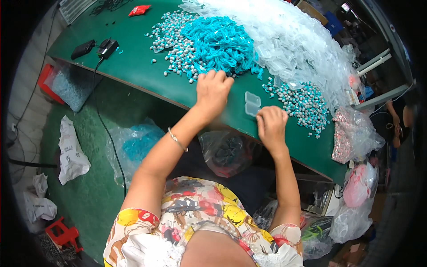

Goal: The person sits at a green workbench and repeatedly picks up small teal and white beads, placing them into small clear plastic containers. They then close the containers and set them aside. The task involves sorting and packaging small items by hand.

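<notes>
My left hand (214, 93) is at the near edge of a heap of teal cords (220, 42). Its fingers are curled down and closed; whatever is between them is hidden. Small grey-and-teal pieces (180, 55) lie loose beside the cords, some close to those fingers. To the right, a small clear plastic box (252, 103) lies opened out flat on the green table (147, 75). My right hand (272, 127) has its fingers bent and closed at the box's near right corner, gripping its edge.
A big heap of clear plastic boxes (293, 40) covers the far right. More small pieces (304, 104) lie right of my right hand, by a bag of pink pieces (340, 138). Black adapters (106, 48) and a red packet (139, 10) are at the left. A cable (104, 115) hangs down.
</notes>
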`<state>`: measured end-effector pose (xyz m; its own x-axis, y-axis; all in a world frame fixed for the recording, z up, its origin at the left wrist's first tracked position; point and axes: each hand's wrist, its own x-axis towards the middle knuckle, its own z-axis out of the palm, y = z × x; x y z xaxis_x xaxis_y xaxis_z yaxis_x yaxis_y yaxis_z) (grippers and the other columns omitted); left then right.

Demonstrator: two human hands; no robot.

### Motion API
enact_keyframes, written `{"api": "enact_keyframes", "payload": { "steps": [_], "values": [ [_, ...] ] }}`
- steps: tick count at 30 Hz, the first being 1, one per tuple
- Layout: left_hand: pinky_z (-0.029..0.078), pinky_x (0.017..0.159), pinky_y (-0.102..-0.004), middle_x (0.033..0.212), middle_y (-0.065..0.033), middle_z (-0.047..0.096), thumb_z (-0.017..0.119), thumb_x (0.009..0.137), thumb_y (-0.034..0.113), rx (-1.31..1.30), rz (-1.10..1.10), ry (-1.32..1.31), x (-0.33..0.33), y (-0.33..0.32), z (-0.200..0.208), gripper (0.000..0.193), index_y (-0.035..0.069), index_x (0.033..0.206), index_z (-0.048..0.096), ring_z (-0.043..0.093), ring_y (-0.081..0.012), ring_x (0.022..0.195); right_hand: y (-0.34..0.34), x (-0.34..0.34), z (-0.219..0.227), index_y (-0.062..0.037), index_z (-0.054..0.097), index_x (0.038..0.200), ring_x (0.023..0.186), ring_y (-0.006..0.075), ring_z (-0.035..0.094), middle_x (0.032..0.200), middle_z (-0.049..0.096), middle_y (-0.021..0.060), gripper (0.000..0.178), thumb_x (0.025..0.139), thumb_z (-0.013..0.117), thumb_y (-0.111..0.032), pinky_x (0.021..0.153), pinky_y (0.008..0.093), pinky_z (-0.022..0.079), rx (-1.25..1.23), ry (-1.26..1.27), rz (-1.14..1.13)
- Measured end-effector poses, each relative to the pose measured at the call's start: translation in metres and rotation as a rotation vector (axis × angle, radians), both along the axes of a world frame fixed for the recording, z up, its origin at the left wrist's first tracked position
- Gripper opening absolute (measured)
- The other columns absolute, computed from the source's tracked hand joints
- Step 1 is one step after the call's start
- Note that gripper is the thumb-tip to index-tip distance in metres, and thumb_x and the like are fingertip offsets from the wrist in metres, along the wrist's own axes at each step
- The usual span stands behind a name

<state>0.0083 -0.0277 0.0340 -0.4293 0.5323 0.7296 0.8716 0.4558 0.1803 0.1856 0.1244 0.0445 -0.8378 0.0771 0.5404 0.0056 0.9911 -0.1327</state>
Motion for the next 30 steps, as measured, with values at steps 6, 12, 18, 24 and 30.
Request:
{"api": "enact_keyframes", "payload": {
  "steps": [6, 12, 18, 24, 30],
  "values": [
    [0.036, 0.076, -0.0409, 0.085, -0.0031, 0.056, 0.064, 0.071, 0.016, -0.084, 0.107, 0.148, -0.031, 0.028, -0.017, 0.007, 0.015, 0.063, 0.065, 0.053, -0.0231, 0.088, -0.002, 0.001, 0.000, -0.0098, 0.063, 0.088, 0.096, 0.0248, 0.059, 0.092, 0.063, 0.0047, 0.008, 0.082, 0.069, -0.012, 0.090, 0.0430, 0.036, -0.096, -0.002, 0.066],
    [0.037, 0.074, -0.0407, 0.085, -0.0046, 0.056, 0.061, 0.074, 0.007, 0.027, -0.011, 0.095, -0.007, 0.019, -0.008, 0.005, 0.012, 0.075, 0.062, 0.055, -0.0244, 0.085, 0.063, -0.050, -0.020, -0.0121, 0.069, 0.093, 0.093, 0.0270, 0.060, 0.092, 0.066, 0.0048, 0.008, 0.084, 0.068, -0.014, 0.084, 0.0437, 0.039, -0.111, 0.154, -0.190],
    [0.041, 0.065, -0.0413, 0.082, -0.0069, 0.059, 0.070, 0.080, 0.011, -0.023, -0.188, -0.183, 0.022, 0.002, -0.018, 0.008, 0.009, 0.083, 0.062, 0.061, -0.0286, 0.076, 0.081, -0.087, -0.025, -0.0135, 0.070, 0.093, 0.094, 0.0268, 0.061, 0.093, 0.068, 0.0031, 0.013, 0.080, 0.068, -0.009, 0.087, 0.0480, 0.036, 0.109, 0.004, -0.279],
    [0.047, 0.067, -0.0446, 0.083, -0.0098, 0.062, 0.071, 0.081, 0.013, -0.004, -0.164, -0.324, 0.019, 0.003, -0.022, 0.010, 0.008, 0.088, 0.065, 0.063, -0.0324, 0.079, 0.076, -0.081, -0.003, -0.0138, 0.070, 0.093, 0.095, 0.0253, 0.061, 0.092, 0.068, 0.0037, 0.016, 0.078, 0.069, -0.008, 0.088, 0.0475, 0.035, 0.056, -0.230, -0.215],
    [0.050, 0.068, -0.0440, 0.082, -0.0122, 0.063, 0.070, 0.082, 0.012, 0.095, -0.203, -0.494, 0.026, 0.002, -0.023, 0.010, 0.007, 0.090, 0.068, 0.064, -0.0336, 0.078, 0.067, -0.057, -0.006, -0.0113, 0.068, 0.092, 0.093, 0.0253, 0.062, 0.092, 0.069, 0.0045, 0.013, 0.080, 0.070, -0.011, 0.089, 0.0476, 0.036, -0.014, -0.008, -0.164]
  ]
}}
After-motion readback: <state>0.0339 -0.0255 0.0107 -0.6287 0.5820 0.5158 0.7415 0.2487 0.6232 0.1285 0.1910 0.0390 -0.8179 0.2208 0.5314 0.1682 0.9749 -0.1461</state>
